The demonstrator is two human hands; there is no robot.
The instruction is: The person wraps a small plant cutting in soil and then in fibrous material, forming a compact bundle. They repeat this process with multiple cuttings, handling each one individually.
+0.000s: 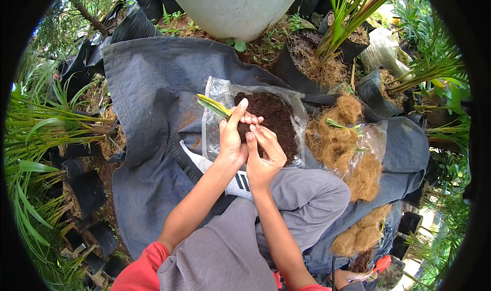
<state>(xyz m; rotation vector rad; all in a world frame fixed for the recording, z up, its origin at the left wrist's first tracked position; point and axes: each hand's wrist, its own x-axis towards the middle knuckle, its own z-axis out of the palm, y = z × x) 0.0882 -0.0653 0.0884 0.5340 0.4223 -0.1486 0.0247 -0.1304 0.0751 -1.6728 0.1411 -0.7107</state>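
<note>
My left hand (232,137) grips a small plant cutting (214,106) with green and yellow strap-like leaves, which points up to the left. Dark soil-like material lies in that palm around the cutting's base, though the fingers mostly hide it. The curled fingers of my right hand (266,149) meet the left fingertips; whether anything is pinched between them cannot be made out. Both hands are above a clear plastic bag (301,128) laid open, with dark brown crumbly potting mix (274,109) on it.
Clumps of brown coconut fibre (337,134) with green leaves lie to the right; more fibre bundles (360,233) sit lower down. Another person's hand (343,277) is near a red object (382,264). Potted palms surround the dark ground sheet (145,99); a large pale pot (238,7) stands ahead.
</note>
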